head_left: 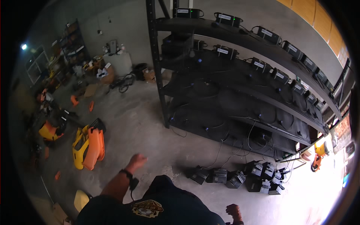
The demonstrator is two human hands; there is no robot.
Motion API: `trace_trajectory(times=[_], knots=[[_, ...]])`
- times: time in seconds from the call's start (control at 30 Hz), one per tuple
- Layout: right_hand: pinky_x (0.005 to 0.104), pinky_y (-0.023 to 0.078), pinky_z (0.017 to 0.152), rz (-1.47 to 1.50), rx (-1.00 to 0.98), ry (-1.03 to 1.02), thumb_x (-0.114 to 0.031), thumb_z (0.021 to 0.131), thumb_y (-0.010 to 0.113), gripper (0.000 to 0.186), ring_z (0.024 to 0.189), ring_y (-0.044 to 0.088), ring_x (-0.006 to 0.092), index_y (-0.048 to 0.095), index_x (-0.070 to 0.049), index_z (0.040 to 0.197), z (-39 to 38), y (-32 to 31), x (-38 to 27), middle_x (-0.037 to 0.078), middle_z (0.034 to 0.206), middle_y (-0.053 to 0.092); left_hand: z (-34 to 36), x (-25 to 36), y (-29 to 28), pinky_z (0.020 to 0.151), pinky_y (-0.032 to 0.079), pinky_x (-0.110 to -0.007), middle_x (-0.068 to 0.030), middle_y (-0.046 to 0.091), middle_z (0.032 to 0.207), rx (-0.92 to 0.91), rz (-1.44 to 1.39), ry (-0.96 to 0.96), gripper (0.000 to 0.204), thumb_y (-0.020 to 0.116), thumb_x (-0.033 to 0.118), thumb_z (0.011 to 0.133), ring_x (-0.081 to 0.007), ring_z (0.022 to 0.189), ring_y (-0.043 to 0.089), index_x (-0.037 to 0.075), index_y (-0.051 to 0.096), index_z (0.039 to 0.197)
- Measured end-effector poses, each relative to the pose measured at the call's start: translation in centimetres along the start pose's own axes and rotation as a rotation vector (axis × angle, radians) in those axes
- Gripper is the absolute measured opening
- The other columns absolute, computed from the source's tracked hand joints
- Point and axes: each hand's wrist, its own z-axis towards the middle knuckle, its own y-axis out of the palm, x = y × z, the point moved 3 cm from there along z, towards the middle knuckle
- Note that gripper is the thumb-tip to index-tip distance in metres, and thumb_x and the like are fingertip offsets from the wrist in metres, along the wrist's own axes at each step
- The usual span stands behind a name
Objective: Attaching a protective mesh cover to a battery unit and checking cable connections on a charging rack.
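My left hand (137,162) hangs over the bare concrete floor left of my body, fingers loosely curled with nothing visible in them; a watch-like band with a cable circles that wrist. My right hand (233,210) is low at my right side, fingers curled, their inside hidden. In front of me stands a tall black metal rack (210,98) with black boxy units (228,19) on its upper shelves, some with green lights, and dangling cables. Several black battery-like boxes (217,175) with wires stand on the floor at its foot, nearest my right hand.
Orange and yellow plastic body panels (93,148) lie on the floor at left, beside partly assembled vehicles (52,131). At back left are a cluttered shelf (75,41), a pale cabinet (120,63), cardboard boxes (107,77) and coiled black tubing (125,80). Bright daylight enters at the right.
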Motion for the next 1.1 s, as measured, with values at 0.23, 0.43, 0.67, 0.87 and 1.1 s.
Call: trace_trajectory(times=[0.23, 0.43, 0.67, 0.87, 1.1], knots=[[0.0328, 0.055, 0.052, -0.171, 0.096, -0.128, -0.011, 0.088, 0.062, 0.016, 0.060, 0.070, 0.0161, 0.070, -0.003, 0.077, 4.6, -4.7, -2.4, 0.008, 0.073, 0.073, 12.5, 13.4, -20.2, 0.085, 0.051, -0.053, -0.0285, 0.069, 0.104, 0.636, -0.092, 0.177, 0.054, 0.068, 0.050, 0.091, -0.0468, 0.103, 0.064, -0.002, 0.068, 0.106], [0.0432, 0.057, 0.060, 0.371, 0.073, 0.188, -0.027, 0.090, 0.072, 0.020, 0.072, 0.071, 0.0268, 0.072, -0.008, 0.097, 0.5, 7.8, 2.1, 0.010, 0.083, 0.075, 24.0, 26.0, -33.5, 0.081, 0.050, -0.050, -0.0249, 0.068, 0.100, 0.875, -0.224, 0.403, 0.052, 0.067, 0.051, 0.093, -0.0430, 0.098, 0.066, 0.001, 0.065, 0.106], [0.0461, 0.057, 0.074, 0.419, 0.209, 0.278, -0.036, 0.100, 0.059, 0.039, 0.089, 0.070, 0.0368, 0.067, -0.002, 0.117, -4.2, 24.9, 1.0, 0.019, 0.099, 0.073, 36.2, 31.5, -44.0, 0.084, 0.052, -0.052, -0.0235, 0.071, 0.098, 0.845, -0.054, 0.482, 0.054, 0.060, 0.055, 0.095, -0.0446, 0.097, 0.067, 0.002, 0.069, 0.098], [0.0343, 0.055, 0.058, 0.440, 0.478, 0.305, -0.020, 0.088, 0.070, 0.018, 0.066, 0.071, 0.0189, 0.073, -0.003, 0.082, -6.3, 19.2, -25.8, 0.007, 0.074, 0.073, 39.6, 30.9, -44.1, 0.076, 0.052, -0.054, -0.0197, 0.071, 0.085, 0.945, 0.001, 0.429, 0.031, 0.067, 0.036, 0.090, -0.0460, 0.088, 0.067, 0.006, 0.061, 0.089], [0.0544, 0.049, 0.077, -0.457, 0.875, -0.619, -0.018, 0.091, 0.069, 0.035, 0.097, 0.060, 0.0450, 0.053, -0.002, 0.117, 4.4, -0.8, -55.7, 0.025, 0.100, 0.060, 39.5, 32.4, -43.8, 0.075, 0.052, -0.053, -0.0177, 0.070, 0.082, 0.864, -0.097, 0.519, 0.025, 0.068, 0.031, 0.088, -0.0448, 0.085, 0.067, 0.007, 0.060, 0.088]])
